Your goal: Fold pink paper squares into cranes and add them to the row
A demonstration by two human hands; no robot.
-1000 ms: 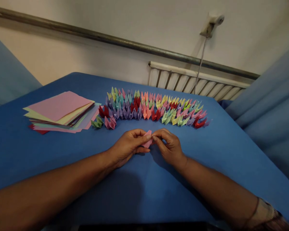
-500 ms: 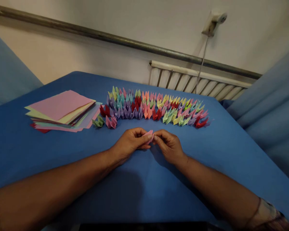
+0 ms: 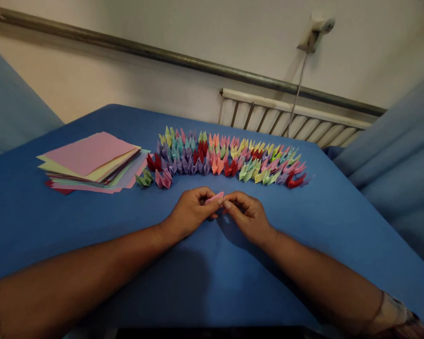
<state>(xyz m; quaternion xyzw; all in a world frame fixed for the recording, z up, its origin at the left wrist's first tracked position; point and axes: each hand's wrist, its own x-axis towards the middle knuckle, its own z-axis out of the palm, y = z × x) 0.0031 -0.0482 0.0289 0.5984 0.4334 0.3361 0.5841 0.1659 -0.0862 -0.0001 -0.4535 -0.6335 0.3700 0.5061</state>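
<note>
Fingertips of the left hand and the right hand meet, both pinching a small folded pink paper between thumb and forefinger; both forearms reach in low from the near edge, palms turned inward; the paper's long axis runs left to right, right end slightly raised, just above the blue table; beyond stands a band of folded coloured pieces; a stack of coloured sheets lies to the left.

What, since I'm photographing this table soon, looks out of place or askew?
Little. One small green folded paper piece sits slightly apart, left of the rows of colourful folded paper pieces, and the stack of coloured paper squares is fanned unevenly.
</note>
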